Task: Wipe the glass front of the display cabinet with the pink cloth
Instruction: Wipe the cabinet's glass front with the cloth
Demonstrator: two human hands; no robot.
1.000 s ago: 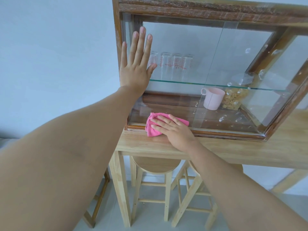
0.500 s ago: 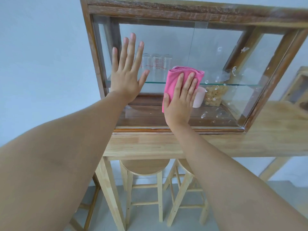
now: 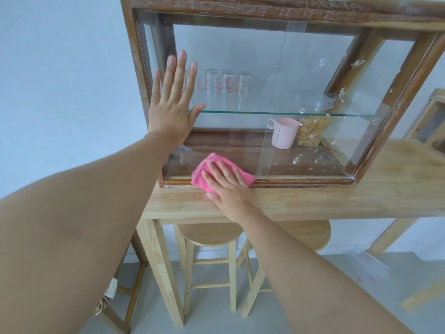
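Mid-wipe: right hand presses the cloth flat, fingers spread, low on the glass; left hand braces open-palmed above. Smears right of the cloth likely come next.

Bare glass front lies open rightwards (droplets dot it); the flat left hand blocks its left edge.

Soft, even daylight fills my view, bright and without hard shadows; only a faint shade sits under the table edge. The glass front shows pale reflections and shiny smears toward its right side. Straight cabinet edges bow outward near the corners, and my left forearm looms large and slightly soft.
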